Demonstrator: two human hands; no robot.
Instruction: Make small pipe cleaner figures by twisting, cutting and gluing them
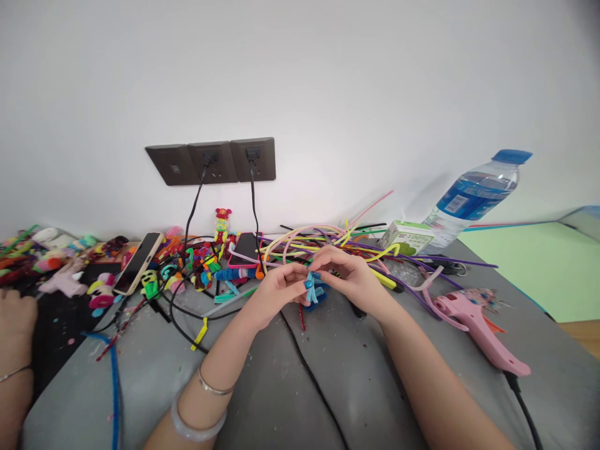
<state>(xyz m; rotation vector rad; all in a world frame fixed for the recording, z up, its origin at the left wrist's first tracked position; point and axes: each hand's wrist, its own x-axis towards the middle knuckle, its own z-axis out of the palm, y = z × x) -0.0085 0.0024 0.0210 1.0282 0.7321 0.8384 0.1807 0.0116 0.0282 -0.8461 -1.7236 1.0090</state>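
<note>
Over the middle of the grey table, both my hands meet at a small bundle of light blue pipe cleaner pieces (314, 295). My left hand (280, 290) is closed in a pinch on it, thumb and fingers at its left side. From the right, the fingertips of my right hand (347, 276) pinch its top. Part of the bundle is hidden by the fingers. A darker blue fuzzy piece (319, 300) shows just behind it, and a short red glittery stem (302, 317) sticks out below.
Loose coloured pipe cleaners (328, 237) lie behind my hands. A pink glue gun (482, 334) with a black cable and a water bottle (471, 200) are to the right. Small fuzzy figures (201, 269) and a phone (139, 264) sit left, near another person's hand (16, 319).
</note>
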